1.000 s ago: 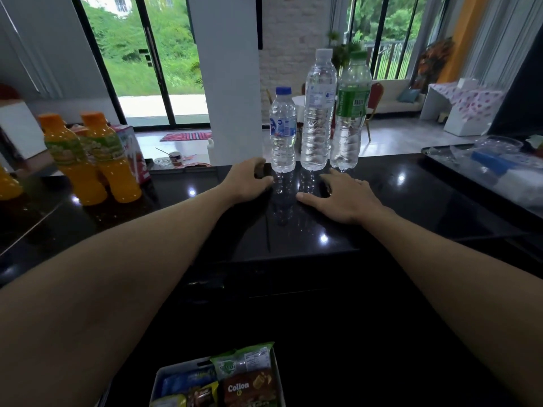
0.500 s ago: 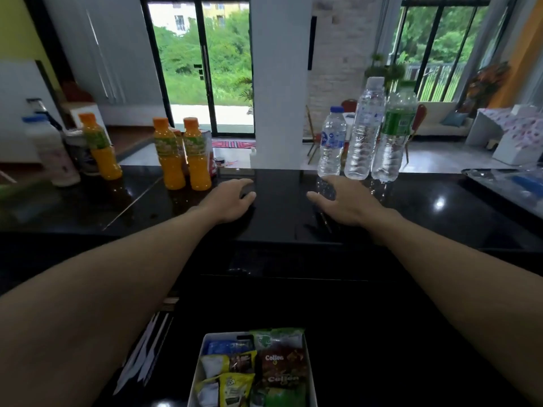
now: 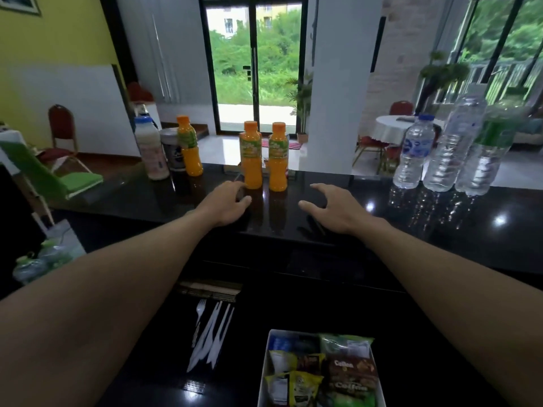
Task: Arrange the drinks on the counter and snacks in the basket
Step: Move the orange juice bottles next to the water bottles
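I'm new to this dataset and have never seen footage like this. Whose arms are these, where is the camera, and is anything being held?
No machine here: these are a person's two bare arms, filmed by one wide-angle camera worn on the head, looking forward and down. The left hand and right hand reach over a black counter with relaxed fingers; neither holds anything. Just beyond the left hand stand two orange juice bottles; a third orange bottle, a milky bottle and a dark can stand further left. Three water bottles stand in a row at the right. At the bottom, lower down, a white basket holds snack packets, with white plastic cutlery to its left.
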Available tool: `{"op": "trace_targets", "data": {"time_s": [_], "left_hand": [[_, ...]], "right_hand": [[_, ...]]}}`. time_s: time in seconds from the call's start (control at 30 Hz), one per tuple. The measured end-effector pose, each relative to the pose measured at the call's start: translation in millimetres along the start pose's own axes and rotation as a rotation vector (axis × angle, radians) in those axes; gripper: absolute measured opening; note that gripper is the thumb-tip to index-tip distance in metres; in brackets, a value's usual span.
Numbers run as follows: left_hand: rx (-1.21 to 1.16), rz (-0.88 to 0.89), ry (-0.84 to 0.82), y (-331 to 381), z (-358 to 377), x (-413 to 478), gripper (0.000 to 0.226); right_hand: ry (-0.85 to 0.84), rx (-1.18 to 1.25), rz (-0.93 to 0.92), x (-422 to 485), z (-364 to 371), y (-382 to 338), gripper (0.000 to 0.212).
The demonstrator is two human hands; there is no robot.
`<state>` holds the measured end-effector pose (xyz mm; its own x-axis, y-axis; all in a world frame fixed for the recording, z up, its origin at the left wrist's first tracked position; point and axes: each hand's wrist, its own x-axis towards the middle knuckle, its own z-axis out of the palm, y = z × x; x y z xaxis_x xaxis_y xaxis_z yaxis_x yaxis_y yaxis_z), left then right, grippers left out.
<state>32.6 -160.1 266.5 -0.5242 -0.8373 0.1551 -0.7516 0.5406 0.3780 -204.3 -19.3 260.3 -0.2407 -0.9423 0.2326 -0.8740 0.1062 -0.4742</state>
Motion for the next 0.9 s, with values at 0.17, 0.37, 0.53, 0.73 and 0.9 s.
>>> {"op": "trace_targets", "data": {"time_s": [0.17,0.37,0.53,0.73,0.9], "left_hand": [[-0.077,-0.019,0.067,-28.2,-6.9,14.2,0.057],[-0.218,0.027,0.147,-28.0,-4.6,42.0,0.055],[-0.428,0.105,0.139,-19.7,10.3,62.1,0.053],[-0.448,0.073,0.134,-25.2,21.2,76.8,0.058],[-0.454,0.027,0.12,-27.0,21.7,80.6,0.053]], "right_hand": [[-0.014,0.011,0.014,25.3,21.8,-25.3,0.077],[0.044,0.048,0.088,56.8,35.7,-35.5,0.078],[0.034,0.153,0.161,84.5,40.7,-37.0,0.076],[0.066,0.033,0.229,99.4,55.3,-35.1,0.079],[0.076,-0.001,0.248,100.9,57.9,-35.1,0.083]]}}
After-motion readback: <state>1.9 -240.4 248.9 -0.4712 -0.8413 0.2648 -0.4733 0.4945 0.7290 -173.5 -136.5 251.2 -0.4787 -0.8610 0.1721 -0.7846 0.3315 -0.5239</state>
